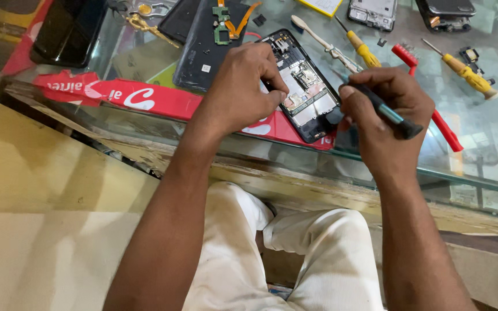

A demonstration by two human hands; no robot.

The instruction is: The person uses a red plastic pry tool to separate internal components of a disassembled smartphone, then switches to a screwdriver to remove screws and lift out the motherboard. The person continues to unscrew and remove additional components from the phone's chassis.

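An opened phone (305, 92) with its back off lies on a glass counter (479, 167), its circuit boards showing. My left hand (242, 86) pinches the phone's left edge and holds it still. My right hand (384, 112) grips a dark screwdriver with a teal band (383, 109), its tip pointing toward the phone's right side. The tip itself is hidden behind my fingers.
Two yellow-handled screwdrivers (361, 50) (469, 74), a red tool (433, 115), a white spudger (318, 37), a dark back cover with an orange flex cable (208, 46), scissors (145, 20), other phones (64, 29) and small parts lie on the glass. My knees are below the counter edge.
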